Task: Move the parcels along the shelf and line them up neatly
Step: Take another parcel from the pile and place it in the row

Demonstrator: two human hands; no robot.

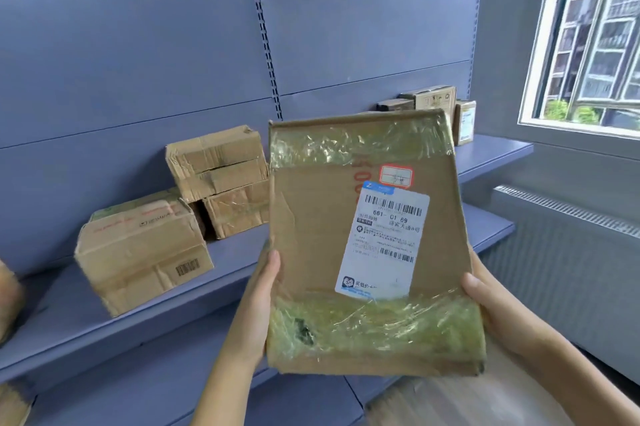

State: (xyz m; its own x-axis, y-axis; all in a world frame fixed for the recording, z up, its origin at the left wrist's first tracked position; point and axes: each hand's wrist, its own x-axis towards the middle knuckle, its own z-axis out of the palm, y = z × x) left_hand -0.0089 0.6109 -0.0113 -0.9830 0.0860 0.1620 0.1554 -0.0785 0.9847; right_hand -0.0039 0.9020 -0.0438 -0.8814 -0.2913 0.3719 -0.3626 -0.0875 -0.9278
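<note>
In the head view, the left hand (pixel 257 301) at 7 o'clock and the right hand (pixel 486 304) at 4 o'clock each grip a side of the flat parcel (pixel 370 242), thumbs in front, holding it up in the middle, off the shelf (pixel 235 252). The pile of boxes (pixel 218 169) at 10 o'clock sits crooked, so a bump from the parcel could tip it over.

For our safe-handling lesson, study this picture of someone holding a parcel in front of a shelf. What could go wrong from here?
First, the left hand and right hand grip the flat parcel only at its lower sides, so it might tip. Second, the crushed top box sits askew on the lower box, and a nudge might topple it.
</note>
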